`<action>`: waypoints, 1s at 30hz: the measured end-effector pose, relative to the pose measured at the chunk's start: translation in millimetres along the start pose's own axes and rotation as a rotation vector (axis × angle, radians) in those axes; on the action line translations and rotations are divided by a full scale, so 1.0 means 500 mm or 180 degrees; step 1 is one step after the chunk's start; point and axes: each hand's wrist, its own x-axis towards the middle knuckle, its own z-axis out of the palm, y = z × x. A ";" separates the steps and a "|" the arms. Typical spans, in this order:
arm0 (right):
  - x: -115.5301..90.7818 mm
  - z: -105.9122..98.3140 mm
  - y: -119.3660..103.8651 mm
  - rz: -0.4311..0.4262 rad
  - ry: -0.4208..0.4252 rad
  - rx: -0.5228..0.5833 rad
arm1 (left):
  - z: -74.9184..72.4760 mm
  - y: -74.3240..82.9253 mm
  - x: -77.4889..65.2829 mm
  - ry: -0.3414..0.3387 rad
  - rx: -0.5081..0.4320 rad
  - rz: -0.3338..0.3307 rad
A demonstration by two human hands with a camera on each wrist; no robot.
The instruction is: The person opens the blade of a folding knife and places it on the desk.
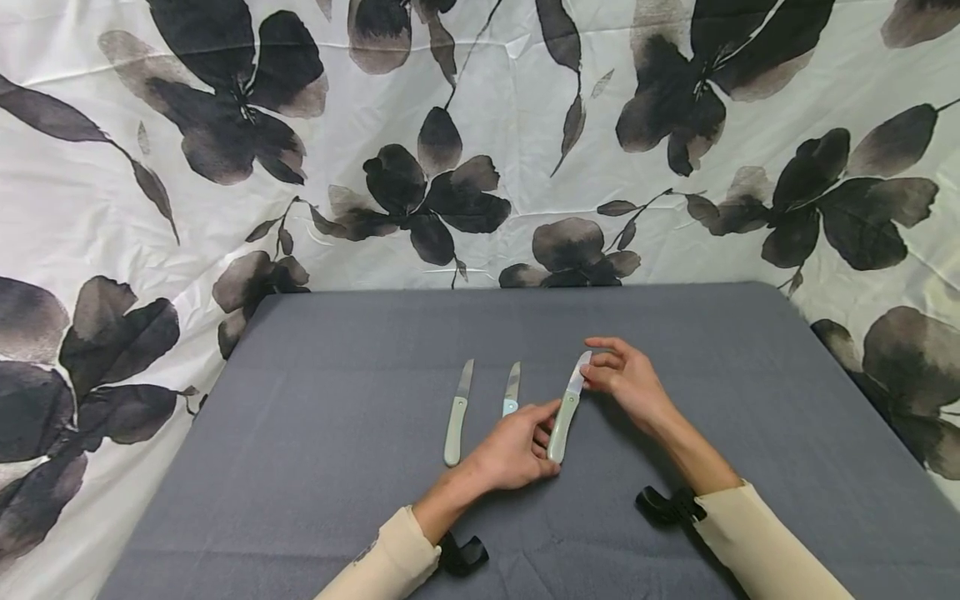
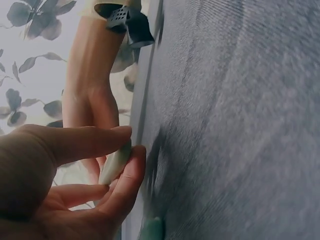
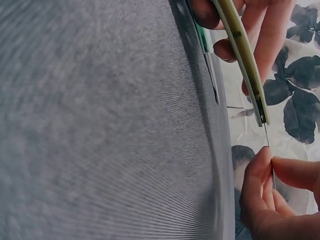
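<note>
A folding knife with a pale green handle is held up off the table, its blade out of the handle. My left hand grips the handle between thumb and fingers. Near the tip, thumb and fingers of my right hand pinch the blade, seen edge-on in the right wrist view. Left of the hands lies another pale green knife, blade extended and pointing away. Between it and the held knife lies a knife with a light blue handle, partly hidden behind my left hand.
Grey cloth covers the table. Behind it hangs a white curtain with dark flowers. Black wrist mounts stick out by both cream sleeves.
</note>
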 end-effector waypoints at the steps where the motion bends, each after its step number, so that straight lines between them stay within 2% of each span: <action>1: 0.002 0.001 0.000 0.0017 0.0034 -0.0005 | 0.002 0.001 0.001 0.0024 0.0011 0.0001; 7: 0.011 0.001 0.008 0.0107 0.0185 -0.0110 | 0.011 0.003 0.010 0.0076 0.0110 0.0038; 11: 0.013 0.004 0.009 0.0152 0.0220 -0.0287 | 0.017 0.005 0.013 0.0122 0.0373 0.0068; 15: 0.015 0.007 0.008 0.0175 0.0189 -0.0531 | 0.024 0.007 0.012 0.0208 0.0687 0.0053; 20: 0.022 0.006 0.007 0.0173 0.0121 -0.0844 | 0.030 0.008 0.011 0.0283 0.0888 0.0012; 30: 0.027 0.012 0.006 0.0166 0.0017 -0.1277 | 0.032 0.012 0.013 0.0185 0.1032 -0.0105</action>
